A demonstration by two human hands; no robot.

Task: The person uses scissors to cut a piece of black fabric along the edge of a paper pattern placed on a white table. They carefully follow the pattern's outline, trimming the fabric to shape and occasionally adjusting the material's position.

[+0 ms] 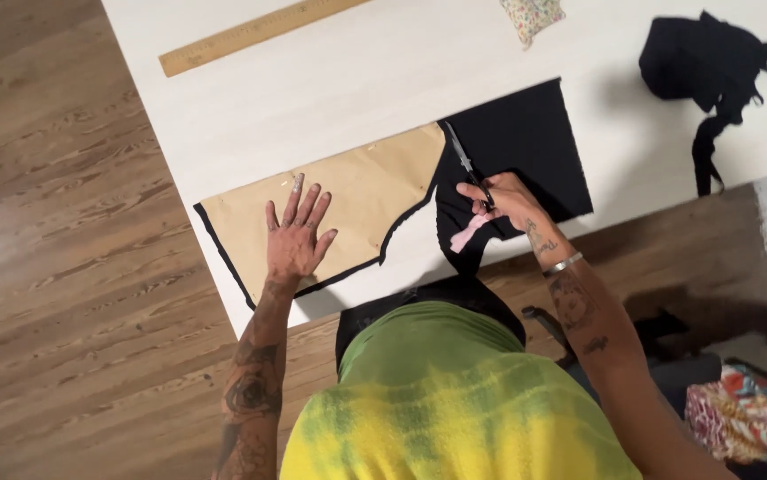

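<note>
Black fabric point(526, 142) is thin, limp and light, likely to shift, so pin it flat through the stiff brown paper pattern point(357, 191). Left hand point(297, 236) is spread, pressing the pattern down mid-bench point(357, 80). Right hand point(503, 200) is closed on pink-handled scissors point(470, 191), blades at the pattern's right edge.

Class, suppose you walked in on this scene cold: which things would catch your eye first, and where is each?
The brown paper pattern lies on black fabric on the white table, pressed flat by the left hand. At the pattern's right edge, the right hand holds scissors. A wooden ruler lies at the far edge.
</note>
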